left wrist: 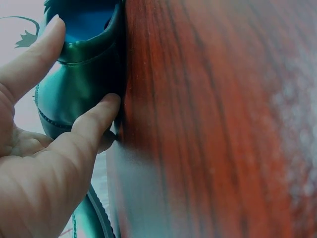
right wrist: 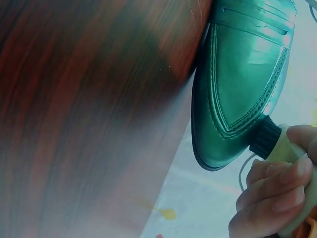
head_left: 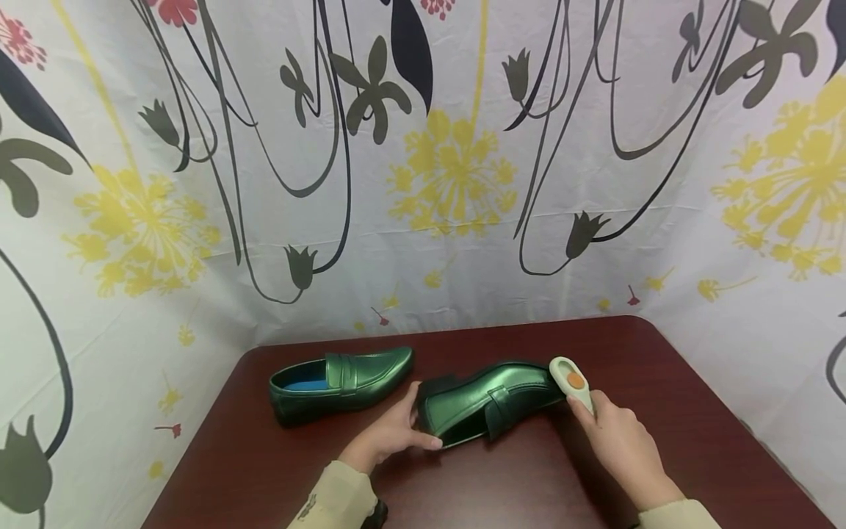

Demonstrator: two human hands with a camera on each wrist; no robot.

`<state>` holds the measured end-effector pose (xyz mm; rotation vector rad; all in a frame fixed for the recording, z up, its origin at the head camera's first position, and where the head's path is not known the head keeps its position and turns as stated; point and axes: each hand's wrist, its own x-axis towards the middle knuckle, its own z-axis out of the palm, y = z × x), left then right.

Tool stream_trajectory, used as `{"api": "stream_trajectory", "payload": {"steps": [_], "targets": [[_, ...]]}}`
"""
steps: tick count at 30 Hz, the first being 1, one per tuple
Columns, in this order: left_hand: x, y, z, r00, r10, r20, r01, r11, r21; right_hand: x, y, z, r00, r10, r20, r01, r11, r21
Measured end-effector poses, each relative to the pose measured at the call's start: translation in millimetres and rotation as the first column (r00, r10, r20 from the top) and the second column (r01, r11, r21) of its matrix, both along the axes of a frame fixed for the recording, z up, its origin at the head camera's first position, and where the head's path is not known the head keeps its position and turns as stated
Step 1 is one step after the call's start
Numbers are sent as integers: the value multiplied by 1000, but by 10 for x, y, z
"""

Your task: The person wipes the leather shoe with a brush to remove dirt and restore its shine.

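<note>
A shiny green loafer [head_left: 463, 404] lies tipped on its side on the table, its opening facing me. My left hand [head_left: 390, 435] grips it by the heel, with the thumb [left wrist: 52, 37] at the rim of the opening and a finger against the back. In my right hand [head_left: 621, 444] is a pale green shoe brush [head_left: 562, 371] with an orange spot on it. Its dark bristles [right wrist: 265, 138] meet the side of the toe in the right wrist view. The matching loafer [head_left: 370, 378], blue inside, stands upright to the left.
The dark red wooden table [head_left: 502, 488] has its far edge just behind the shoes. White fabric [head_left: 423, 286] with a printed flower pattern hangs behind and at both sides.
</note>
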<state>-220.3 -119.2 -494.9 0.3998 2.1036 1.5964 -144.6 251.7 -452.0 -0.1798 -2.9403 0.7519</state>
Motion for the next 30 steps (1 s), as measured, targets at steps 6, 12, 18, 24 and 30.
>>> {"api": "stream_trajectory", "payload": {"steps": [6,12,18,24,30], "targets": [[-5,2,-8,1000,-2,1,2,1000,4,21,39,-45,1000,-15,-17,15,1000,2],[-15,3,-16,1000,-7,-7,7,1000,1,47,84,-71,1000,-24,-20,24,1000,-4],[-18,2,-15,1000,-10,-3,10,1000,6,69,138,-96,1000,-30,-6,30,999,-13],[-12,-4,-3,1000,-9,-5,9,1000,0,86,167,-86,999,-28,37,29,999,-20],[-23,-2,-8,1000,-17,-12,17,1000,13,75,160,-98,999,-30,36,30,999,-23]]}}
